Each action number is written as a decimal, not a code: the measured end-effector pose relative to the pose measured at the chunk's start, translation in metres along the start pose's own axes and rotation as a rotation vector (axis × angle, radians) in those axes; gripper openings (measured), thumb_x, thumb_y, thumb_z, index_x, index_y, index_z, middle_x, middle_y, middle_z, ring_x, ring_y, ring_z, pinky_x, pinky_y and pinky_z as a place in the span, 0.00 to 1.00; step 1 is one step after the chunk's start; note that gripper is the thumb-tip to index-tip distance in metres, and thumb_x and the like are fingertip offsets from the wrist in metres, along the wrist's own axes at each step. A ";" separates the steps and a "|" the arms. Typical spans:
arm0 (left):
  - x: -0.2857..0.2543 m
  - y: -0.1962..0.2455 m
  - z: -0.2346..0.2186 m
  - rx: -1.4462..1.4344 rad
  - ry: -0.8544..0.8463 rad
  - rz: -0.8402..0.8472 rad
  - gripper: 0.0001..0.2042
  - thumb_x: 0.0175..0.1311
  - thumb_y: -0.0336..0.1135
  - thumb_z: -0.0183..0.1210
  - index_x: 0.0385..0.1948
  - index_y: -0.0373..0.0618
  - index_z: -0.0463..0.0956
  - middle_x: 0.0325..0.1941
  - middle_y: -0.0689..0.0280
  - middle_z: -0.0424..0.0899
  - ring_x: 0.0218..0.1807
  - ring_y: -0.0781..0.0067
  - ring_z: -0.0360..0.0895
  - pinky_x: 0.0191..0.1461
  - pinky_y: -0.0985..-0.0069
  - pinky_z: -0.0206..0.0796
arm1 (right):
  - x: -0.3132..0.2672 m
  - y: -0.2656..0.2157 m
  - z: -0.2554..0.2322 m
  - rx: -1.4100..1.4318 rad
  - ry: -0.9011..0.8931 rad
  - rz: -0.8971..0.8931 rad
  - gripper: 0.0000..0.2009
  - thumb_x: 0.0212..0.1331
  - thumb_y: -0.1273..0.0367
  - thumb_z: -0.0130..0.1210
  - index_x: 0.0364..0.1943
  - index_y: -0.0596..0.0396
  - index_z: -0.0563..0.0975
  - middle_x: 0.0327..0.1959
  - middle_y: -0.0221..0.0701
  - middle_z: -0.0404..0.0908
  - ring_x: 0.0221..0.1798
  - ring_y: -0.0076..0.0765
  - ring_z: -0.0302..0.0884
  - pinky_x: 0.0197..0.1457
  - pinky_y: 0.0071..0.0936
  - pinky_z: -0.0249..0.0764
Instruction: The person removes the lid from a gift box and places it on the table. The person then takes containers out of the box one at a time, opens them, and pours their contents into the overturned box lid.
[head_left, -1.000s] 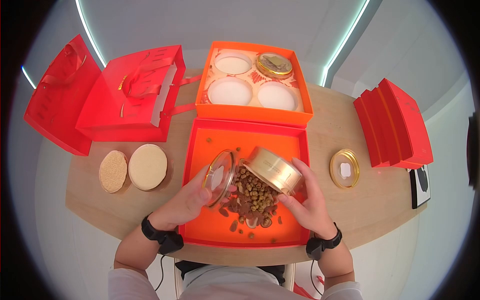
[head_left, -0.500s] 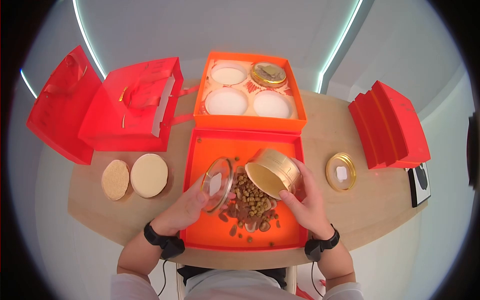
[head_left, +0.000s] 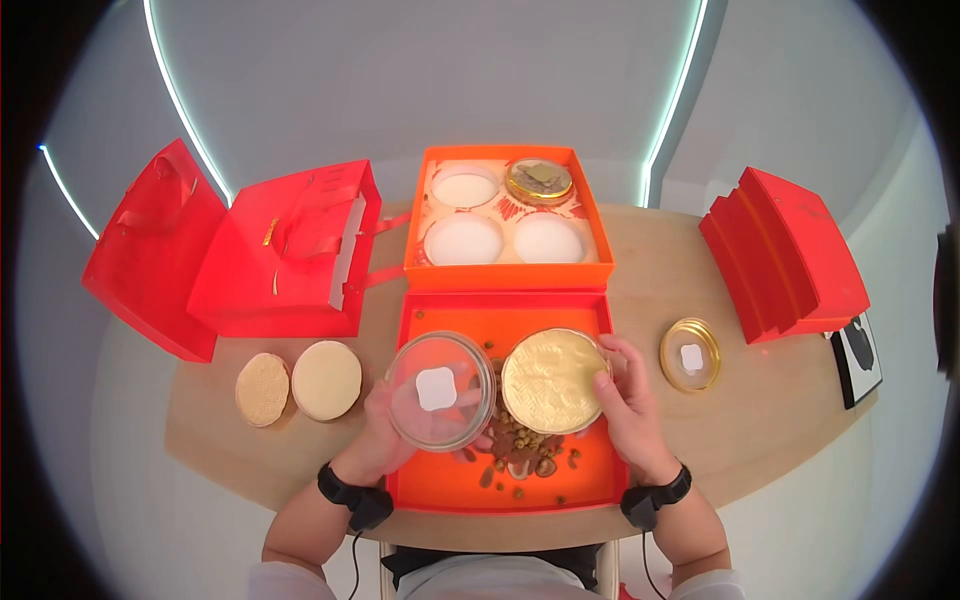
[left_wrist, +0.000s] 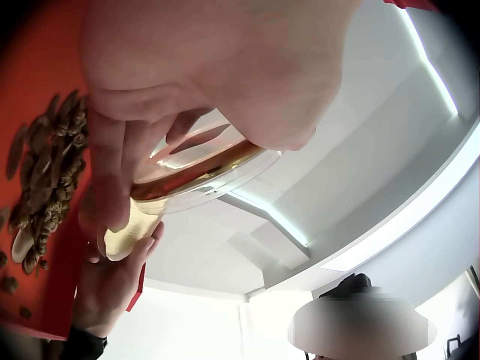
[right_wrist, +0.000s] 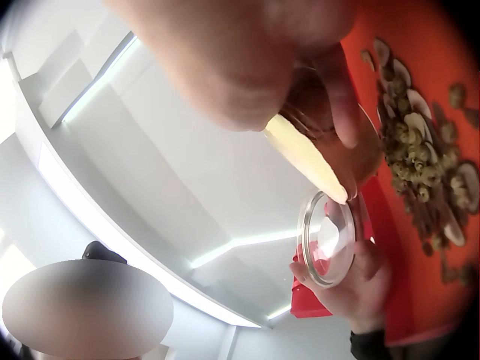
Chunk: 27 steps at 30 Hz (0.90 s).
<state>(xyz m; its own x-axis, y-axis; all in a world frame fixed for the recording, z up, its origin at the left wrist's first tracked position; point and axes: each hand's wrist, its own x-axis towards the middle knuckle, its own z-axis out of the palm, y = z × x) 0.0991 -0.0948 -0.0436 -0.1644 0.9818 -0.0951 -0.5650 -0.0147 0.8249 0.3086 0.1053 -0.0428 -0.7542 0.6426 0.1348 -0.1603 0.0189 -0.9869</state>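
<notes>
My left hand [head_left: 378, 430] grips a clear round lid [head_left: 436, 390] by its side, over the left half of a shallow orange tray [head_left: 430, 488]. The lid bears a white label. To its right, my right hand [head_left: 635, 415] holds a round gold tub [head_left: 552, 380], thumb at the rim and fingers behind. The tub is tipped so a textured gold round face shows in the head view. Beneath both lies a pile of brown slices and small coiled dried pieces [right_wrist: 420, 161], partly hidden by lid and tub.
Behind the tray stands an orange box [head_left: 505, 275] with round recesses, one holding a gold-rimmed jar [head_left: 540, 180]. Two beige-topped round containers [head_left: 327, 380] sit left, near red bags [head_left: 280, 260]. At right are a gold-rimmed lid [head_left: 690, 355] and stacked red boxes [head_left: 790, 255].
The tub has turned from lying tilted on its side to showing its gold round face upward. The clear lid has also turned flatter toward the head camera. The pile remains in the tray.
</notes>
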 end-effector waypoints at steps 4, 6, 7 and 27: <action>-0.004 -0.002 -0.010 0.024 -0.079 -0.059 0.54 0.55 0.84 0.30 0.70 0.40 0.53 0.64 0.48 0.72 0.48 0.43 0.83 0.37 0.66 0.78 | -0.001 0.004 0.002 -0.068 -0.092 0.026 0.20 0.74 0.69 0.44 0.67 0.51 0.61 0.60 0.33 0.69 0.52 0.25 0.75 0.35 0.23 0.84; -0.006 -0.004 -0.010 0.013 -0.107 -0.100 0.54 0.55 0.83 0.30 0.70 0.39 0.53 0.64 0.47 0.72 0.48 0.43 0.83 0.36 0.67 0.77 | -0.001 0.005 0.002 -0.005 -0.126 0.085 0.20 0.74 0.68 0.44 0.67 0.51 0.61 0.61 0.33 0.67 0.53 0.25 0.75 0.38 0.23 0.84; -0.007 -0.003 -0.005 0.041 -0.124 -0.137 0.54 0.56 0.83 0.29 0.70 0.39 0.53 0.64 0.48 0.72 0.48 0.43 0.83 0.36 0.68 0.77 | 0.000 0.009 0.000 -0.143 -0.166 -0.052 0.19 0.74 0.67 0.43 0.67 0.50 0.62 0.62 0.33 0.67 0.53 0.26 0.75 0.39 0.23 0.84; -0.016 -0.016 0.011 0.698 -0.103 0.042 0.32 0.77 0.54 0.38 0.72 0.39 0.51 0.61 0.55 0.74 0.47 0.66 0.83 0.47 0.73 0.76 | -0.011 0.006 0.008 -0.105 -0.367 0.055 0.19 0.68 0.70 0.54 0.61 0.53 0.68 0.58 0.31 0.70 0.58 0.27 0.68 0.58 0.26 0.69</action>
<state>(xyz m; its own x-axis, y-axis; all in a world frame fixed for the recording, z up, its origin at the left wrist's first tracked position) 0.1197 -0.1078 -0.0491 -0.0780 0.9965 -0.0308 0.0966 0.0383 0.9946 0.3107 0.0923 -0.0493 -0.9407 0.3285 0.0852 -0.0611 0.0830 -0.9947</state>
